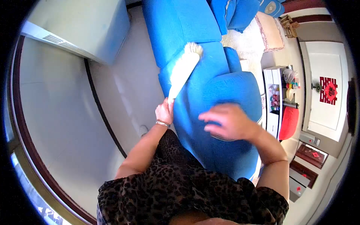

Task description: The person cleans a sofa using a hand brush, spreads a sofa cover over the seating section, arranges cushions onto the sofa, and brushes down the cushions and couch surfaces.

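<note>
My left hand (164,112), with a bracelet at the wrist, is closed round the narrow end of a long white brush (182,73). The brush slants up and to the right, and its pale bristles (194,48) lie on the blue sofa cover (208,63). To the right, my right hand (228,122) is over the rounded blue arm of the sofa, blurred by motion. Its fingers are bent but apart, and nothing shows between them. Whether it touches the cover cannot be told.
A large pale cabinet-like object (80,24) stands at the upper left above a light floor (123,86). Blue cushions (240,15) lie at the top. At the right are a white shelf unit (273,97), a red object (289,123) and a white door (326,67).
</note>
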Demonstrator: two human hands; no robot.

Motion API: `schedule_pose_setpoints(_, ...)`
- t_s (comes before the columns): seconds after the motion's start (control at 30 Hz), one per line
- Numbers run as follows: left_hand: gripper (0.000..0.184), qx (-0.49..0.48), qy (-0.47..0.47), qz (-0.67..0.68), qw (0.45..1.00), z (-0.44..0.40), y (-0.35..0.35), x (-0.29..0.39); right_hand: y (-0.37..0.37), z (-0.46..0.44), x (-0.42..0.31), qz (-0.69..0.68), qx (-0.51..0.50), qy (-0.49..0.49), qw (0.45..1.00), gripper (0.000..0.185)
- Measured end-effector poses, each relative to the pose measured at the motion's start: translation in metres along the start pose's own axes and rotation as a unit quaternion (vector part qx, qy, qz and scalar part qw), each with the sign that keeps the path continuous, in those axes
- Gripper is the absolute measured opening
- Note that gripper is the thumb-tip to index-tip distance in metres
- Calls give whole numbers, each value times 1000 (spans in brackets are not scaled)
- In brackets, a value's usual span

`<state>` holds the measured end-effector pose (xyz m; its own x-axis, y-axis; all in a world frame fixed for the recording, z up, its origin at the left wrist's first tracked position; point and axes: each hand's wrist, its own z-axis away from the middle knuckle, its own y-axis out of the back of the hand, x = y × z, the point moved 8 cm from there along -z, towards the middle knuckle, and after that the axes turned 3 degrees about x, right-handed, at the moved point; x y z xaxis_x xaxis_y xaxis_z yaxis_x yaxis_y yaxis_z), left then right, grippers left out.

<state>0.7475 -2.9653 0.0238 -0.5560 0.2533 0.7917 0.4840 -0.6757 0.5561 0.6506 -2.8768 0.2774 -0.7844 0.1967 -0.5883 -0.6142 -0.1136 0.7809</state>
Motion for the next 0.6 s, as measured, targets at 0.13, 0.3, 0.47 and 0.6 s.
schedule_pose_setpoints(0.13,46,32,-78,93,992,1,48,94,63,-17,24,2,144,-49,988,21)
schedule_pose_setpoints(0.3,52,-115,-21,-239,964,-33,38,76,41,-27,43,-25,199,12,980,14)
schedule_pose_setpoints(0.47,50,50,172,-127,976,3,99,-22,40,-28,45,-6,221,5,975,13)
schedule_pose_setpoints(0.6,47,-18,-30,-230,973,-32,93,118,41,-30,42,-33,232,53,971,13)
